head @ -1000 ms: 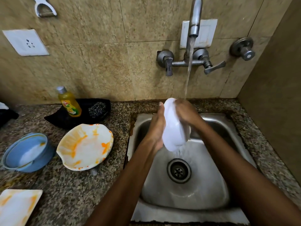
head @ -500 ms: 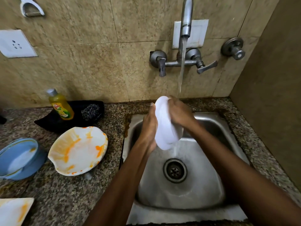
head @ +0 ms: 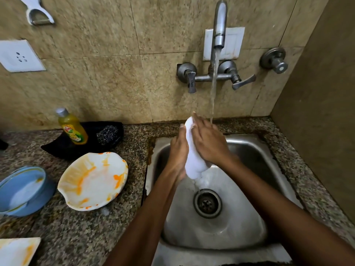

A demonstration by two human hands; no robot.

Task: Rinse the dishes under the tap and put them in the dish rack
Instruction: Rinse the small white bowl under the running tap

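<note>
The white dish [head: 194, 162] stands on edge above the sink [head: 249, 189], long axis running from tap [head: 219, 24] toward drain [head: 207, 203]. The left hand [head: 177, 152] grips it; the right hand [head: 209, 143] lies flat against it, probably rubbing. Basin walls sit close around.

Non-task items, referenced to the black tray [head: 63, 148] on the counter: yellow soap bottle [head: 72, 128] stands on its left half, steel scrubber [head: 107, 132] on its right half. Wall socket [head: 19, 56] up-left, white hook [head: 37, 12] above that.
</note>
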